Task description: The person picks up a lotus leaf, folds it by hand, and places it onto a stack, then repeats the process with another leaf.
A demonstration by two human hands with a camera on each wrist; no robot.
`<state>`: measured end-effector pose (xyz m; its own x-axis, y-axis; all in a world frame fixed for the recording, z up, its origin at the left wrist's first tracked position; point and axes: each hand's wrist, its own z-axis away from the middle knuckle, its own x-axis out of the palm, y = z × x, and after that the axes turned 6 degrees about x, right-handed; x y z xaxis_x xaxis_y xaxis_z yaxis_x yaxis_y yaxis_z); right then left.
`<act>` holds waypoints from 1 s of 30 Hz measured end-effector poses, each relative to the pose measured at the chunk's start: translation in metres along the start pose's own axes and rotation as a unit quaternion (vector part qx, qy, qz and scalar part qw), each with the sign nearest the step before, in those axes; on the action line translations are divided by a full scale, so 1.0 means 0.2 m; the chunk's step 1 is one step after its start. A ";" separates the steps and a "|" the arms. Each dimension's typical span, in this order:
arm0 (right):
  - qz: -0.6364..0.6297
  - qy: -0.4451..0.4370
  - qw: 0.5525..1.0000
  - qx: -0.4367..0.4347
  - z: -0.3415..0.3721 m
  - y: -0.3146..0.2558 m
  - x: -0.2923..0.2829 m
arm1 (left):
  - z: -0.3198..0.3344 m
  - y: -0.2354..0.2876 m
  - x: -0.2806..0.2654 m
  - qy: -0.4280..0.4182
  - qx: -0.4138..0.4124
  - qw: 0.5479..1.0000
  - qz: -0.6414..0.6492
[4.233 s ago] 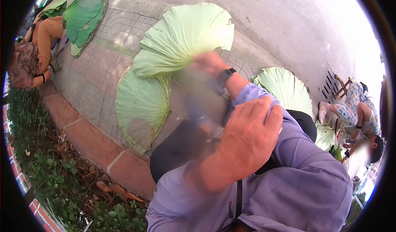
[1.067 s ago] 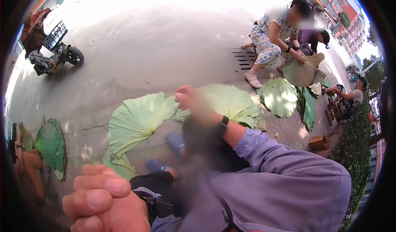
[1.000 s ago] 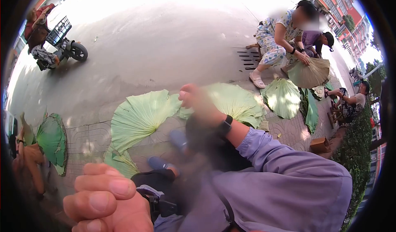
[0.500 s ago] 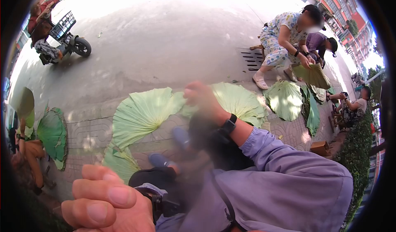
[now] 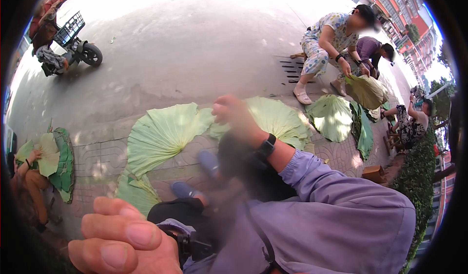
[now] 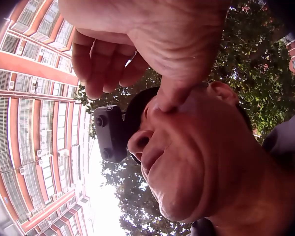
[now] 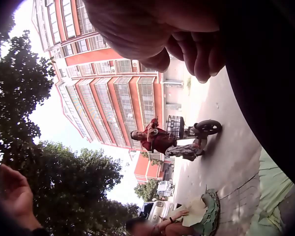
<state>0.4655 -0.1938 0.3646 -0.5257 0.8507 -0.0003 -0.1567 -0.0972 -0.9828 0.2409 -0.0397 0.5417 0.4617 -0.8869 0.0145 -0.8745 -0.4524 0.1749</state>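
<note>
My left hand [image 5: 124, 237] is raised close to the camera at the lower left of the head view, fingers loosely bent and holding nothing. In the left wrist view, the thumb of this left hand [image 6: 152, 34] touches the wearer's face below the cap-mounted camera [image 6: 110, 132]. Stretched out over the dark-trousered knee, my right hand [image 5: 236, 118] hangs with relaxed, slightly bent fingers and grips nothing. Beyond it, pale green lotus leaves lie spread on the paving: a large fan-shaped leaf [image 5: 158, 137], a wide leaf [image 5: 275, 120] and a partly hidden leaf [image 5: 136, 191].
At right a seated person holds a folded lotus leaf [image 5: 365, 91] near more leaves [image 5: 334, 118] and a cardboard box [image 5: 374, 173]. At far left another person holds a pale leaf [image 5: 48, 154] against a dark green stack [image 5: 64, 169]. A rider sits on a scooter [image 5: 78, 47].
Since the oldest frame, the view has lifted toward the road and my left hand has left the right forearm for the face. Lately both hands stay put; the neighbours shift their leaves.
</note>
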 end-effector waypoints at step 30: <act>-0.024 -0.001 1.000 -0.012 -0.03 0.11 -0.06 | 0.02 0.00 0.10 0.016 -0.103 0.995 -0.009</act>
<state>0.4735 -0.2030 0.3419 -0.5201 0.8528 0.0475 -0.1624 -0.0441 -0.9857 0.2500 -0.0584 0.5380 0.4837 -0.8743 0.0409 -0.8192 -0.4358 0.3728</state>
